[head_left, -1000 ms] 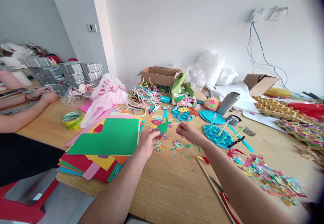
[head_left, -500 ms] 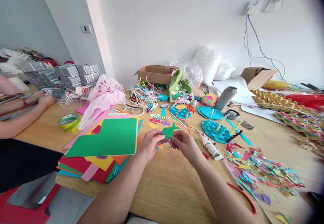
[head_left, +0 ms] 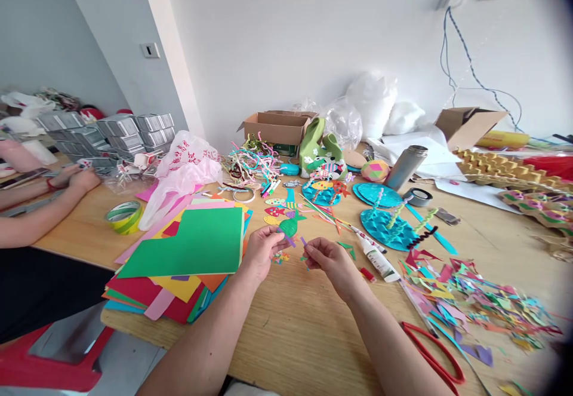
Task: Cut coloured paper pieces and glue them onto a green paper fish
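Note:
My left hand (head_left: 264,252) pinches a green paper fish (head_left: 290,226) by its lower end, its forked tail pointing up and right. A short purple paper piece (head_left: 290,241) lies across the fish near my fingertips. In my right hand (head_left: 330,261), thumb and finger are closed on a thin purple paper strip (head_left: 304,241), a small gap away from the fish. Just beyond the hands lie several cut paper fish, among them a red fish (head_left: 274,211) and a yellow fish (head_left: 271,220). Small coloured paper bits (head_left: 280,257) lie between my hands.
Left of me is a stack of coloured paper (head_left: 197,243) with tape (head_left: 124,217) beyond it. To the right are a glue bottle (head_left: 379,261), red-handled scissors (head_left: 432,351), paper scraps (head_left: 474,294), blue discs (head_left: 387,229) and a metal flask (head_left: 406,168). Another person's hands (head_left: 76,181) work at far left.
My hands have moved apart; the purple strip in my right hand is now separate from the purple piece at the fish. The view has shifted slightly, showing more of the scissors.

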`<control>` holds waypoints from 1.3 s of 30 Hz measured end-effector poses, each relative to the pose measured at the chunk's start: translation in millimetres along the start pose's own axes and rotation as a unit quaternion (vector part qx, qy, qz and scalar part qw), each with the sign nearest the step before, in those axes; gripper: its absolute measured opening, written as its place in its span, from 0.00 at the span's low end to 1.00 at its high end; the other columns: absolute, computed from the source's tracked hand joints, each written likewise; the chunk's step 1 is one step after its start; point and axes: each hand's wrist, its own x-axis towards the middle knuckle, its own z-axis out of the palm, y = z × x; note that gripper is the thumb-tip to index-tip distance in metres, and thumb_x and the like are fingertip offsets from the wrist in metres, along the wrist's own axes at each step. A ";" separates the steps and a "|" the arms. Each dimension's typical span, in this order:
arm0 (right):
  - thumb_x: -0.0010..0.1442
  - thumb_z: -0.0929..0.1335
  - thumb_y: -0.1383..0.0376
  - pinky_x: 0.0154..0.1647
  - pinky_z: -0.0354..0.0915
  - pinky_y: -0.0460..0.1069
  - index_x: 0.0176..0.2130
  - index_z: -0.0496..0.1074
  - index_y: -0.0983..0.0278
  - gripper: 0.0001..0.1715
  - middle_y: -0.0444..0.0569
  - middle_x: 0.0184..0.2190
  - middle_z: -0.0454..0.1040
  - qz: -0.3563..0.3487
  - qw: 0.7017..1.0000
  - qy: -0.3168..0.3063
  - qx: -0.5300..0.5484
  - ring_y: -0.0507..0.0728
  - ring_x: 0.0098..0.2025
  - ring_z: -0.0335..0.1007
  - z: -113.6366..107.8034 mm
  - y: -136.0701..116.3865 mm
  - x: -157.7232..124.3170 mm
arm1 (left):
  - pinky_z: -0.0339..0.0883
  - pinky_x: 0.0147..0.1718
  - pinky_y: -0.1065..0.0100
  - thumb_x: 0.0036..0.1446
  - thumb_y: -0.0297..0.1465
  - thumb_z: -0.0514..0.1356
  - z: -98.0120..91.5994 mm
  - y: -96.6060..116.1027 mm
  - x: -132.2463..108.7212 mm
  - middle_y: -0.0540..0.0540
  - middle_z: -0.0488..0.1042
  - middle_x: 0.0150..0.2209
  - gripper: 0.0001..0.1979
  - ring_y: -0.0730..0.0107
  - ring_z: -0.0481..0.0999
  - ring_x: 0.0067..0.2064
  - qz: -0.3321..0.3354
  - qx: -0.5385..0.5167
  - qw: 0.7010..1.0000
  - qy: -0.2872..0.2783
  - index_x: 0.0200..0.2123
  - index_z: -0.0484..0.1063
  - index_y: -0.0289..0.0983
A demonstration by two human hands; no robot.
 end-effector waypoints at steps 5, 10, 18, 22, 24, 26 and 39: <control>0.47 0.73 0.48 0.30 0.62 0.47 0.28 0.72 0.64 0.22 0.42 0.22 0.70 -0.049 0.998 0.017 0.025 0.51 0.26 0.64 3.7 0.3 -2.9 | 0.70 0.41 0.61 0.39 0.30 0.66 2.1 0.3 -0.3 0.45 0.77 0.24 0.08 0.64 0.79 0.30 0.019 0.051 0.998 0.018 0.23 0.71 0.34; 0.48 0.73 0.49 0.27 0.59 0.47 0.30 0.73 0.63 0.20 0.43 0.23 0.70 -0.083 0.995 0.022 0.041 0.51 0.26 0.63 10.5 -0.2 -5.7 | 0.71 0.40 0.62 0.42 0.32 0.65 2.5 -6.1 -0.2 0.45 0.78 0.25 0.06 0.64 0.79 0.31 0.044 0.109 0.993 0.001 0.24 0.72 0.35; 0.49 0.73 0.51 0.28 0.57 0.47 0.28 0.71 0.62 0.18 0.42 0.21 0.69 -0.111 0.992 0.049 0.047 0.51 0.25 0.61 17.8 0.5 -7.6 | 0.71 0.35 0.65 0.44 0.32 0.64 -0.9 -11.6 0.5 0.46 0.78 0.26 0.05 0.63 0.79 0.31 0.045 0.150 0.988 0.004 0.26 0.73 0.37; 0.49 0.73 0.51 0.28 0.57 0.47 0.27 0.71 0.62 0.18 0.43 0.23 0.68 -0.122 0.989 0.062 0.055 0.52 0.26 0.61 16.5 0.7 -6.7 | 0.71 0.37 0.64 0.45 0.33 0.64 0.6 -9.6 -1.2 0.46 0.79 0.27 0.06 0.62 0.79 0.32 0.030 0.146 0.989 -0.007 0.27 0.74 0.37; 0.49 0.73 0.51 0.28 0.57 0.46 0.27 0.71 0.62 0.18 0.43 0.23 0.68 -0.124 0.988 0.067 0.057 0.52 0.27 0.61 15.9 1.8 -6.2 | 0.71 0.36 0.64 0.44 0.33 0.64 1.9 -7.9 -1.9 0.46 0.79 0.26 0.07 0.62 0.79 0.31 0.005 0.135 0.991 0.001 0.27 0.74 0.36; 0.49 0.73 0.51 0.29 0.58 0.47 0.27 0.71 0.62 0.18 0.43 0.23 0.68 -0.124 0.988 0.064 0.058 0.52 0.27 0.61 15.7 3.2 -5.9 | 0.71 0.36 0.64 0.42 0.33 0.65 2.9 -6.3 -2.1 0.45 0.79 0.27 0.07 0.63 0.79 0.30 -0.011 0.116 0.993 0.009 0.26 0.74 0.36; 0.47 0.74 0.50 0.26 0.58 0.47 0.27 0.72 0.63 0.19 0.45 0.22 0.70 -0.147 0.987 0.070 0.006 0.52 0.25 0.61 18.5 7.7 -5.2 | 0.71 0.37 0.65 0.42 0.32 0.65 -0.1 -11.6 1.3 0.47 0.78 0.26 0.07 0.65 0.78 0.30 0.007 0.129 0.992 0.010 0.27 0.76 0.35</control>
